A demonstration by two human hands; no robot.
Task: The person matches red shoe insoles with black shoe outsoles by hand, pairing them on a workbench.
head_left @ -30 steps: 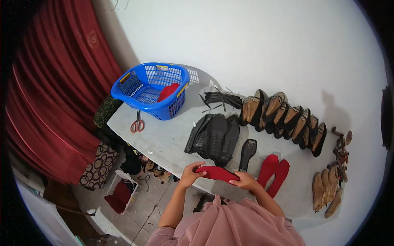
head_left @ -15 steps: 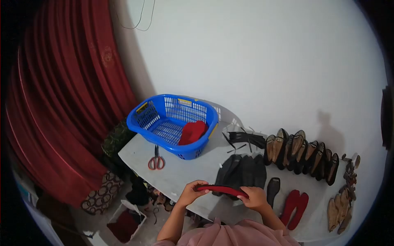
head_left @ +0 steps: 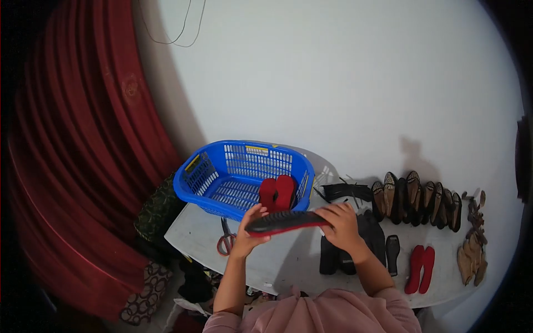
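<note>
A shoe sole (head_left: 286, 223), black and ridged on the face turned up with a red edge below, is held level above the table's front part. My left hand (head_left: 251, 232) grips its left end, thumb and fingers on either side. At the opposite end, my right hand (head_left: 340, 225) has its fingers wrapped over the sole. Just behind it, the blue plastic basket (head_left: 217, 208) contains red soles (head_left: 285, 191) in its right end. Orange-handled scissors (head_left: 225, 244) lie beside my left hand. Dark soles (head_left: 331, 256) lie below my right forearm, which partly covers them.
On the white table (head_left: 288, 263), a single black sole (head_left: 392, 255) and a red pair of soles (head_left: 420, 269) lie to the right. A row of flat shoes (head_left: 413, 194), black strips (head_left: 347, 192) and beige pieces (head_left: 471, 258) sit along the wall. A red curtain (head_left: 83, 166) hangs left.
Both hands have lifted the sole up toward the basket and tilted it, so its black ridged face now shows. The camera view has shifted a little.
</note>
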